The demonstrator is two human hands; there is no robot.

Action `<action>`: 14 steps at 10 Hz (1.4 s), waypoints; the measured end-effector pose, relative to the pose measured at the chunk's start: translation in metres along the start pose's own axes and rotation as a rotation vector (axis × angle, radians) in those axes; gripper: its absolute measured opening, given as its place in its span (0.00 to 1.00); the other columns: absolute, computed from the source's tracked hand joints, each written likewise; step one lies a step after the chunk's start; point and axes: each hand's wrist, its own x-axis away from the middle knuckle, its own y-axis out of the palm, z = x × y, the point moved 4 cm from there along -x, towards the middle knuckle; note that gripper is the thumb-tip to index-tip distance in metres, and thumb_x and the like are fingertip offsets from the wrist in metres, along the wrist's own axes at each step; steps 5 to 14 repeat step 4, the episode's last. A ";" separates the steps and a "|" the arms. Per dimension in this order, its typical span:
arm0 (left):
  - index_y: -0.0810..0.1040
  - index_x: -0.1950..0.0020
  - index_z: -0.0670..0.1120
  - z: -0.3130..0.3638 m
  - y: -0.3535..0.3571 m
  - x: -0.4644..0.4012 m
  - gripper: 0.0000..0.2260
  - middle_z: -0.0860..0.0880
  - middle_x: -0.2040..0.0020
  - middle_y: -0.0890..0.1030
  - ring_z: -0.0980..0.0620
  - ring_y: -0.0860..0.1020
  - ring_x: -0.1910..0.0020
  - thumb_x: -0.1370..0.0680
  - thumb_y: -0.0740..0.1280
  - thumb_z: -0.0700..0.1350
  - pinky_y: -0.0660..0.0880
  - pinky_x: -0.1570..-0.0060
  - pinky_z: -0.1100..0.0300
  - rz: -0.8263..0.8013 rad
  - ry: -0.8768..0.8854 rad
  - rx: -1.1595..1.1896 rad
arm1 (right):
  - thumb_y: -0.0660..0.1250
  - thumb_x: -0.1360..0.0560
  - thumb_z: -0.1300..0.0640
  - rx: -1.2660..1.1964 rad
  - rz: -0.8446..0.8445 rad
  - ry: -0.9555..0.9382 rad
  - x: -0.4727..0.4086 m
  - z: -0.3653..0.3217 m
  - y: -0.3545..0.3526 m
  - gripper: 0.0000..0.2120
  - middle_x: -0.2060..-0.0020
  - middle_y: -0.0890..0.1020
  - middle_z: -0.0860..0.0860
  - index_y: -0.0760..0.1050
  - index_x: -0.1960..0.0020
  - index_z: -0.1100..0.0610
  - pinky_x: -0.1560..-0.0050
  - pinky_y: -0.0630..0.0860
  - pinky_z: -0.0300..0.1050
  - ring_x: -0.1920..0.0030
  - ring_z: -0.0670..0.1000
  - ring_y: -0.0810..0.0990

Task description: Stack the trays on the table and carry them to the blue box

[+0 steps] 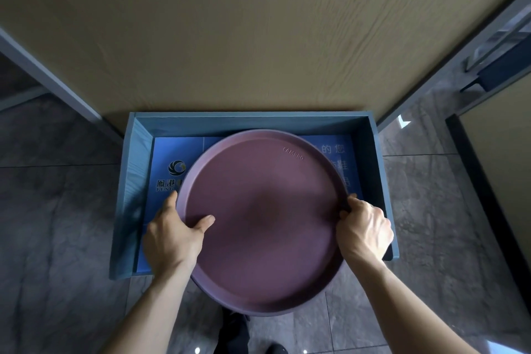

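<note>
You are holding a round tray (264,221) by its two sides, above the blue box (135,181) that stands on the grey tiled floor (57,210) against a tan wood-grain panel (258,31). The tray is a dull reddish purple, matt, with a flat bottom and a low raised rim running all the way round; small embossed lettering sits just inside the rim at the far right. Whether more than one tray is stacked here you cannot tell from above, though a darker edge shows beneath the rim at the near side.

Your left hand (172,235) is closed on the left rim, thumb lying on the tray's inner surface and fingers going under the edge. Your right hand (363,228) is clamped on the right rim, fingers curled over and around it.

The tray's far edge reaches close to the box's back wall, while its near edge juts out past the box's open front edge, over the floor. It covers most of the blue printed sheet (163,169) lining the box bottom, leaving the logo at the left side and some characters at the far right corner showing
</note>
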 end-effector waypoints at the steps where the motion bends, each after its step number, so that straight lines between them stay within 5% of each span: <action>1: 0.64 0.23 0.49 0.001 -0.002 -0.005 0.44 0.41 0.33 0.79 0.36 0.77 0.36 0.34 0.78 0.59 0.76 0.48 0.44 -0.041 0.031 -0.028 | 0.61 0.22 0.60 0.016 -0.026 -0.019 0.003 0.001 0.003 0.19 0.46 0.83 0.54 0.73 0.32 0.52 0.58 0.71 0.49 0.50 0.63 0.81; 2: 0.58 0.21 0.51 0.006 -0.005 0.000 0.45 0.43 0.31 0.76 0.38 0.77 0.36 0.32 0.76 0.61 0.76 0.48 0.44 -0.068 0.114 -0.133 | 0.59 0.21 0.55 0.038 -0.115 -0.050 0.011 -0.003 -0.002 0.26 0.39 0.79 0.54 0.62 0.23 0.54 0.52 0.73 0.51 0.43 0.61 0.79; 3: 0.58 0.21 0.49 0.017 -0.015 0.010 0.44 0.40 0.26 0.70 0.38 0.72 0.31 0.31 0.71 0.64 0.71 0.36 0.44 -0.013 0.294 -0.288 | 0.61 0.23 0.41 0.052 -0.199 -0.084 0.019 -0.009 -0.023 0.31 0.29 0.70 0.56 0.61 0.24 0.54 0.41 0.73 0.54 0.30 0.59 0.69; 4: 0.58 0.20 0.51 0.027 -0.031 0.024 0.43 0.42 0.22 0.65 0.39 0.65 0.25 0.30 0.63 0.70 0.63 0.28 0.44 0.020 0.431 -0.334 | 0.58 0.26 0.32 0.079 -0.161 -0.226 0.029 -0.018 -0.052 0.38 0.21 0.56 0.57 0.57 0.22 0.47 0.26 0.60 0.57 0.21 0.59 0.53; 14: 0.58 0.20 0.51 0.027 -0.031 0.024 0.43 0.42 0.22 0.65 0.39 0.65 0.25 0.30 0.63 0.70 0.63 0.28 0.44 0.020 0.431 -0.334 | 0.58 0.26 0.32 0.079 -0.161 -0.226 0.029 -0.018 -0.052 0.38 0.21 0.56 0.57 0.57 0.22 0.47 0.26 0.60 0.57 0.21 0.59 0.53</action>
